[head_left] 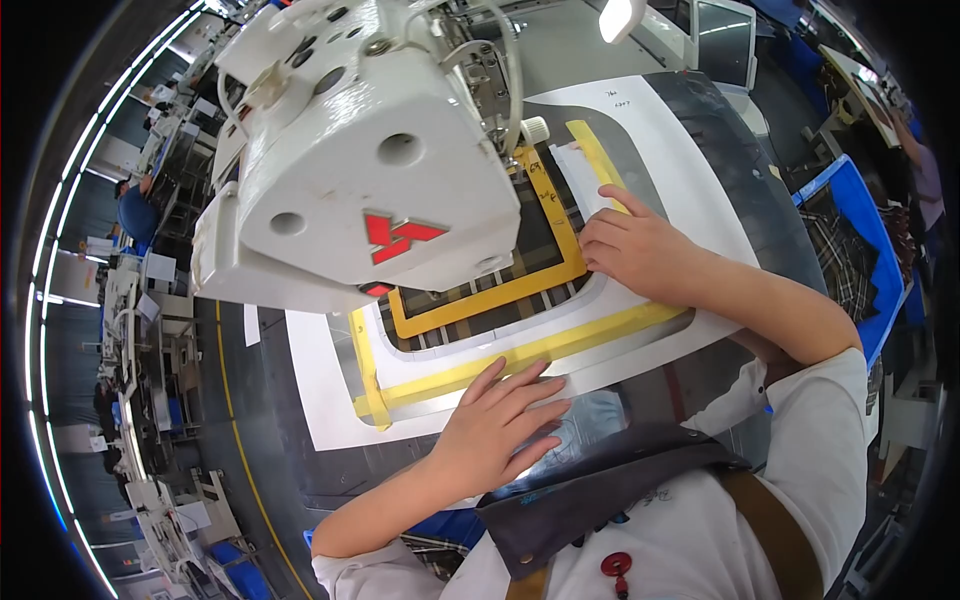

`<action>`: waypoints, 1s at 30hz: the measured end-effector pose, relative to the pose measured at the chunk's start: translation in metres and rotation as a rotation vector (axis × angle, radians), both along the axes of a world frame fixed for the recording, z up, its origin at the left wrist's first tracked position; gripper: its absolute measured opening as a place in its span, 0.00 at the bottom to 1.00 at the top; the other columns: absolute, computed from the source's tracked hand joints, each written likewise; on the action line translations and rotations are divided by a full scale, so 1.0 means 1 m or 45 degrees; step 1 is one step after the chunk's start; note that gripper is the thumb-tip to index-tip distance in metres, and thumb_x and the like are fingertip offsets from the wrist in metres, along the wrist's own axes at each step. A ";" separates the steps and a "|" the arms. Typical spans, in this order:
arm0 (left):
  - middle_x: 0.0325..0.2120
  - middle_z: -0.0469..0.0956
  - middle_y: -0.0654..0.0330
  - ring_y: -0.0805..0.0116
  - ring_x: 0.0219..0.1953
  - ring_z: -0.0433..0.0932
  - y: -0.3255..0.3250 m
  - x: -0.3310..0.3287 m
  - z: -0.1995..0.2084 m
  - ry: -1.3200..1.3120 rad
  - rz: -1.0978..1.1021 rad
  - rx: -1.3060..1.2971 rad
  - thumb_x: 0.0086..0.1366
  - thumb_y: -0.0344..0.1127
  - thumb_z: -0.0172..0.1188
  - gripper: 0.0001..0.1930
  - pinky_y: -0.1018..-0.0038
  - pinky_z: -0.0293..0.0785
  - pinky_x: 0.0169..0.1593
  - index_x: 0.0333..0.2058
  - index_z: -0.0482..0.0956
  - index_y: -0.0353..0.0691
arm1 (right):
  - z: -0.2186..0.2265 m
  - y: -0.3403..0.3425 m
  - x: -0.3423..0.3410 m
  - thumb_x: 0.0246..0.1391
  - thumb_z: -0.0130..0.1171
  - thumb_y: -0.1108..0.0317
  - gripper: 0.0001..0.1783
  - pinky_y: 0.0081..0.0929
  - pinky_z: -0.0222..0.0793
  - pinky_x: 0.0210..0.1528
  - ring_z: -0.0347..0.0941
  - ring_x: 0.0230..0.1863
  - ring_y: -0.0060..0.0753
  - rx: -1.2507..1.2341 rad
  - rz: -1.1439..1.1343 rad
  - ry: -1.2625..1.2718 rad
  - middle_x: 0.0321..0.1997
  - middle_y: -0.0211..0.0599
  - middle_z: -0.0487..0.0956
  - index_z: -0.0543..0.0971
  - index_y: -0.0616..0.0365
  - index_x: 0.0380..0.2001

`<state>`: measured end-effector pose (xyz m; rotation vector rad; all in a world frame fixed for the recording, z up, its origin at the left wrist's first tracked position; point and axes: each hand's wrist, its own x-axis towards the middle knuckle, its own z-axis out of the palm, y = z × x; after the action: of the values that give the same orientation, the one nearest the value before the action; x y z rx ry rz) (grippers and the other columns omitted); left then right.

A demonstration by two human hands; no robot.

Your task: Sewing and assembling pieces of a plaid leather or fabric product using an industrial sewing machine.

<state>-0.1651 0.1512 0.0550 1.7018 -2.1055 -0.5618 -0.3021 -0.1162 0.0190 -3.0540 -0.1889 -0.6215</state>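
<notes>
The yellow frame (490, 305) lay on the plaid fabric (545, 240), partly hidden under the white machine head (390, 180), with yellow tape (530, 358) running outside it along the near, left and right sides of the white sheet (715, 200). The tape appeared to be there to bind the layers. The left hand (500, 425) was open, palm down with fingers loosely spread across the near tape and sheet, a pose suited to steadying rather than grasping. The right hand (640, 250) bent over the right side, index finger reaching to the tape strip and the other fingers curled at the frame's edge, perhaps to keep that side in line; whether its grip pinched anything could not be told. The machine head closed off the frame's far-left part, so the hands had freer room on the near and right sides. Past the sheet's right edge came a dark margin of counter (790, 225), then a blue bin (850, 190).
</notes>
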 end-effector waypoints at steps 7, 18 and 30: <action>0.55 0.73 0.64 0.59 0.64 0.65 -0.004 0.017 0.021 0.028 -0.055 -0.060 0.57 0.37 0.64 0.21 0.50 0.51 0.67 0.50 0.76 0.49 | 0.031 -0.003 -0.018 0.49 0.61 0.74 0.04 0.43 0.53 0.69 0.72 0.46 0.30 0.125 -0.116 0.025 0.37 0.30 0.74 0.76 0.55 0.29; 0.62 0.64 0.56 0.57 0.66 0.61 -0.031 0.009 0.011 -0.008 -0.079 -0.254 0.59 0.39 0.64 0.30 0.56 0.55 0.67 0.59 0.67 0.45 | 0.036 0.002 -0.050 0.51 0.59 0.73 0.06 0.51 0.52 0.67 0.71 0.49 0.37 0.404 -0.184 0.063 0.39 0.33 0.74 0.73 0.54 0.32; 0.38 0.81 0.61 0.56 0.42 0.79 0.060 0.035 0.036 0.092 0.414 -0.468 0.48 0.28 0.59 0.17 0.64 0.76 0.43 0.39 0.80 0.46 | 0.060 0.032 -0.070 0.52 0.56 0.69 0.03 0.49 0.57 0.61 0.72 0.40 0.34 0.952 0.341 -0.103 0.35 0.33 0.75 0.72 0.51 0.31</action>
<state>-0.1299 0.2107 0.0907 1.7230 -1.7026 -0.1266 -0.3724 -0.0839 0.0792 -2.2431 -0.2832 -0.6169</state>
